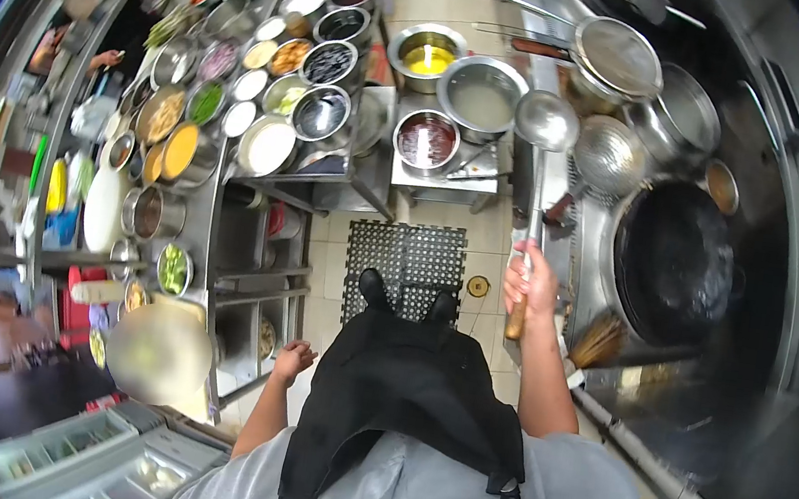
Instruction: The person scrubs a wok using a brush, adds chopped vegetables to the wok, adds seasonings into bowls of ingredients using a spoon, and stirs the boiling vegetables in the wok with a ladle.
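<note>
My right hand (533,285) is wrapped round the wooden-ended handle of a long metal ladle (545,122). The ladle's round bowl points away from me, beside a perforated strainer (610,156) at the stove's edge. To the right of this hand a large dark wok (676,261) sits on the stove, with a bamboo brush (599,342) near its front edge. My left hand (294,362) hangs by my left side near the shelving, with loosely bent fingers and nothing visible in it.
Left, a steel counter holds several bowls of ingredients, including an orange sauce (188,154). Ahead, a low stand carries a pot of yellow liquid (429,58), a pot of cloudy liquid (481,97) and dark red sauce (426,141). A black mat (407,246) lies underfoot. Other people's hands show far left.
</note>
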`<move>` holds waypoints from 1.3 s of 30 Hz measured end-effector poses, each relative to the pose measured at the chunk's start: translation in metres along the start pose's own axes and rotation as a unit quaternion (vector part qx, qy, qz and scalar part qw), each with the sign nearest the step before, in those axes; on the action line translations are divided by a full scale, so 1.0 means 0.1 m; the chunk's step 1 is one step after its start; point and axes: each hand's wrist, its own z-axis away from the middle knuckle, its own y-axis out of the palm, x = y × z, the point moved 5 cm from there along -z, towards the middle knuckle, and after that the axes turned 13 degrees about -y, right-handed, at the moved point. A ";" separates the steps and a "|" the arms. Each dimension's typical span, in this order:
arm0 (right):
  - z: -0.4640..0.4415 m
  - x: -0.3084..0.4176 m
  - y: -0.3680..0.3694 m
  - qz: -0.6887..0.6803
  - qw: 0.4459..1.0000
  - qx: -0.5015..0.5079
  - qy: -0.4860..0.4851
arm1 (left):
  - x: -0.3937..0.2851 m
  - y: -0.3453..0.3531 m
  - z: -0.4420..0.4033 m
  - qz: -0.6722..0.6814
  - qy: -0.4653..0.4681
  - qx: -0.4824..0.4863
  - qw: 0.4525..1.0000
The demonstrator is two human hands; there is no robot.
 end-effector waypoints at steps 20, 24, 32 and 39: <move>-5.00 -1.37 1.33 0.751 0.616 0.060 -0.231 | 2.83 0.20 1.54 0.091 -0.127 -0.181 0.971; -5.06 -1.40 1.27 0.631 0.769 0.073 -0.070 | 2.78 0.20 1.55 0.092 -0.123 -0.182 0.971; -4.72 -1.13 1.26 0.521 0.846 0.040 -0.104 | 2.53 0.00 1.25 0.081 -0.074 -0.169 0.979; -4.57 -0.91 1.45 0.407 0.906 0.035 -0.110 | 2.26 -0.10 1.03 0.109 -0.034 -0.167 0.979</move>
